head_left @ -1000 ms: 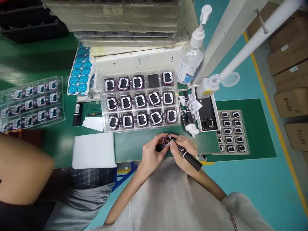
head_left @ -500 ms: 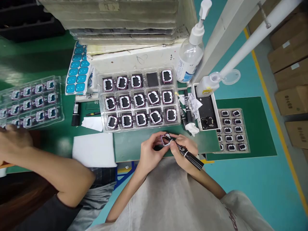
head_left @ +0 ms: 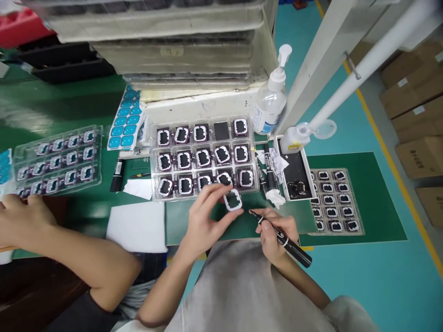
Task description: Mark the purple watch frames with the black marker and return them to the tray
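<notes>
Between the thumb and fingers of my left hand (head_left: 204, 223) is a small squarish frame (head_left: 225, 203), white-faced with a purple edge and an opening through its middle. It is held up just in front of a clear plastic tray (head_left: 204, 144), where rows of similar frames sit on dark pads; one pocket in the back row shows only a dark pad. My right hand (head_left: 277, 235) grips a black marker pen (head_left: 294, 252), its tip uncovered and pointing left toward the frame. Pen and frame are apart.
At the left, a co-worker's hand (head_left: 26, 214) rests by another tray (head_left: 58, 159). A white cloth (head_left: 136, 227) lies on the table. Behind my tray stand stacked trays (head_left: 194, 60) and a pump bottle (head_left: 272, 106). More markers (head_left: 268, 168) and a small box (head_left: 309, 184) are to the right.
The marker has come away from the frame, moving right and down with my right hand. My left hand has shifted left and turned the frame's white face upward. The camera view has tilted up.
</notes>
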Tool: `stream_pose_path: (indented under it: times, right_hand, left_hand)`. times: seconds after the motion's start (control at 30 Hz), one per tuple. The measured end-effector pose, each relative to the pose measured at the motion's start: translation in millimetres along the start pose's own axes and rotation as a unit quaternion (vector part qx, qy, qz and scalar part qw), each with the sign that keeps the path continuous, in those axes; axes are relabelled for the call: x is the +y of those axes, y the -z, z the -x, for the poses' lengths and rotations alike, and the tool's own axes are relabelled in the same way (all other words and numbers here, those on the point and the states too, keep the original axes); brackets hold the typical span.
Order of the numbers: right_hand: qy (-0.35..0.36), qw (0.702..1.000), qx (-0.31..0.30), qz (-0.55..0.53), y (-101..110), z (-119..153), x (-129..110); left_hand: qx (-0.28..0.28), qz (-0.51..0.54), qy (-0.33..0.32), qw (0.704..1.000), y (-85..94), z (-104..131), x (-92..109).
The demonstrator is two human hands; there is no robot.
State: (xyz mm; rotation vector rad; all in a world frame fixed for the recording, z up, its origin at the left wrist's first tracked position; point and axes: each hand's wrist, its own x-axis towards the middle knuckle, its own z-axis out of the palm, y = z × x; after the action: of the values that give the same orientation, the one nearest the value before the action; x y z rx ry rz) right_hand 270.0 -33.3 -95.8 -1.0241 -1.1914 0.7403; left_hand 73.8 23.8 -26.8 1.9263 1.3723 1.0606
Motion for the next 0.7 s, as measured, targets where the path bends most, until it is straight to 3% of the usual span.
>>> stream_pose_path:
  times: [0.17, 0.27, 0.33, 0.4, 0.6, 0.7]
  right_hand:
    - [0.022, 0.999, 0.008, -0.025, -3, 3, 6]
    - [0.024, 0.999, 0.023, -0.037, -4, 3, 6]
    - [0.017, 0.999, 0.024, -0.04, -4, 2, 5]
    - [0.01, 0.999, 0.018, -0.033, -3, 1, 3]
    - [0.015, 1.0, 0.017, -0.011, -4, -1, 1]
    - [0.016, 1.0, 0.025, -0.006, -4, -2, 1]
  left_hand:
    - [0.012, -0.161, -0.083, 0.983, 27.0, -102, -9]
    - [-0.023, -0.231, -0.087, 0.969, 27.0, -158, -28]
    - [-0.069, -0.262, -0.083, 0.959, 22.3, -181, -38]
    - [-0.096, -0.282, -0.082, 0.951, 16.1, -191, -42]
    - [-0.069, -0.31, -0.12, 0.941, -2.6, -197, -34]
    - [-0.084, -0.32, -0.09, 0.939, -4.2, -201, -34]
